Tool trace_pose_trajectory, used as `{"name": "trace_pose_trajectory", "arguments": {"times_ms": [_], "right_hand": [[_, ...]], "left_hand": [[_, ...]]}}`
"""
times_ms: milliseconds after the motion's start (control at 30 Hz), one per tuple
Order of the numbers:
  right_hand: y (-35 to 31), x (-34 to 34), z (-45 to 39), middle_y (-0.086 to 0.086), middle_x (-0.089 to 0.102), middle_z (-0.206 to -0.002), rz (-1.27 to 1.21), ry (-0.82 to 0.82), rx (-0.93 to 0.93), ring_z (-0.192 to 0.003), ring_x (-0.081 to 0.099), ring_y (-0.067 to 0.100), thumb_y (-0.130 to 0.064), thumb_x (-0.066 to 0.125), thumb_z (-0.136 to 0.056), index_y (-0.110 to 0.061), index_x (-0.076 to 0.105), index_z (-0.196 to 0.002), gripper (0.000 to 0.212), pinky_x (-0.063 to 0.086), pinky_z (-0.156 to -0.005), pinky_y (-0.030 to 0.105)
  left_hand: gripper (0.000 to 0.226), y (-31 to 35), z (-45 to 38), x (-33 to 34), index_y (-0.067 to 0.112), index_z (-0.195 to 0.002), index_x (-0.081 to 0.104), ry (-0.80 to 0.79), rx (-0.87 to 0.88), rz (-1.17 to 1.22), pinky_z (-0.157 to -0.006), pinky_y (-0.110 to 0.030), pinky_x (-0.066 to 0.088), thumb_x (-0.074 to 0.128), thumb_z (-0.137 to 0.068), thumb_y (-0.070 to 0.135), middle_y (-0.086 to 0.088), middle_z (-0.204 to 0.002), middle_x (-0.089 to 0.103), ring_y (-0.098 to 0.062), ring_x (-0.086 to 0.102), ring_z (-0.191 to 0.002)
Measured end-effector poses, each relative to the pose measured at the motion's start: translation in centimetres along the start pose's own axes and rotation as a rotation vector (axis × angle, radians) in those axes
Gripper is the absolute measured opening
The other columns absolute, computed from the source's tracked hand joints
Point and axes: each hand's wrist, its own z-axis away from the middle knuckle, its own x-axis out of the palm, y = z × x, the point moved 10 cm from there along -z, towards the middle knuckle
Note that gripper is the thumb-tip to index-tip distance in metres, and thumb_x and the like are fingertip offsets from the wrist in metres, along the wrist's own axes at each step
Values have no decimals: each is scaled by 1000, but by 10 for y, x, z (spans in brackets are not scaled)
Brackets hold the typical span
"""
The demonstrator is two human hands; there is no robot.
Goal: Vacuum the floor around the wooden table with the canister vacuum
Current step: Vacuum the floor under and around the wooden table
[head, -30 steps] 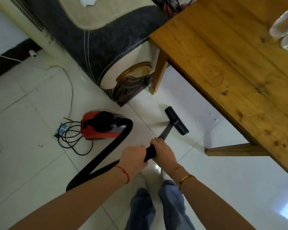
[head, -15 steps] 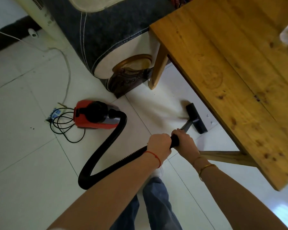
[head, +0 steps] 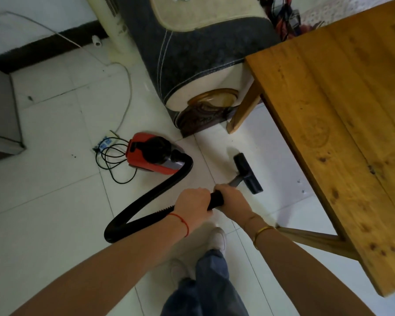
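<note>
A red and black canister vacuum (head: 151, 155) sits on the white tiled floor, left of centre. Its black ribbed hose (head: 146, 201) loops from the canister down and back up to the wand handle. My left hand (head: 193, 206) grips the black handle end where the hose joins. My right hand (head: 234, 198) grips the wand just ahead of it. The black floor nozzle (head: 248, 173) lies flat on the tiles beside the wooden table (head: 342, 124), in front of the table's edge.
A dark and cream sofa (head: 192, 55) stands at the back, its end close to a table leg (head: 244, 110). A power strip (head: 104, 143) with coiled black cord (head: 114, 160) lies left of the canister. Another table leg (head: 315, 238) slants near my right wrist. My feet are below my hands.
The nozzle was pushed in under the table edge half a second ago. It now sits back out on the open tiles, and my hands have drawn back with the wand.
</note>
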Motion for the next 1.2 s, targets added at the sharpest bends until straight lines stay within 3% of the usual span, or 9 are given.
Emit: {"name": "trace_pose_trajectory", "arguments": {"times_ms": [200,333,533,667,833,1067,1200], "right_hand": [[-70,36,-11,8,64,-98,54,-116,-184,-92,60,23,-21,68,-83,-12,58,-95,18,42,-83,25],[-103,60,-4,10,62,-98,118,-216,-298,-92,58,25,-17,66,-84,-10,58,-96,16,48,-87,35],[-127,86,13,7,61,-98,253,-341,-437,-91,58,23,-16,66,-83,-13,58,-93,13,49,-85,36],[-126,90,16,7,60,-103,300,-386,-483,-96,59,23,-15,65,-84,-12,58,-97,15,48,-89,35],[-107,75,6,6,60,-107,318,-399,-495,-99,57,21,-15,65,-84,-12,58,-98,16,46,-89,30],[-72,34,-39,4,59,-102,343,-373,-500,-91,57,20,-16,66,-82,-14,59,-92,13,38,-77,21],[-63,9,-64,5,60,-99,329,-355,-511,-89,58,21,-18,66,-82,-13,59,-91,12,49,-83,33]], "left_hand": [[27,-61,44,13,15,-98,56,-7,-114,70,-58,-25,37,55,-87,40,-1,-90,63,-18,62,-77],[33,-83,75,25,15,-102,57,-31,-167,131,-60,-25,40,55,-87,44,-3,-94,62,-19,63,-81],[28,-89,111,48,17,-93,56,-51,-229,232,-54,-23,37,55,-85,44,0,-86,60,-16,59,-71],[23,-85,115,54,19,-89,54,-44,-264,299,-48,-19,32,54,-87,42,6,-76,52,-11,50,-62],[26,-68,95,49,15,-95,58,-29,-290,339,-56,-24,43,54,-88,39,-1,-85,62,-16,61,-74],[24,-52,39,23,16,-93,57,48,-358,330,-54,-22,38,54,-88,39,4,-77,53,-11,51,-63],[23,-52,5,6,17,-90,55,61,-392,320,-47,-20,34,55,-86,39,6,-69,48,-11,50,-59]]}}
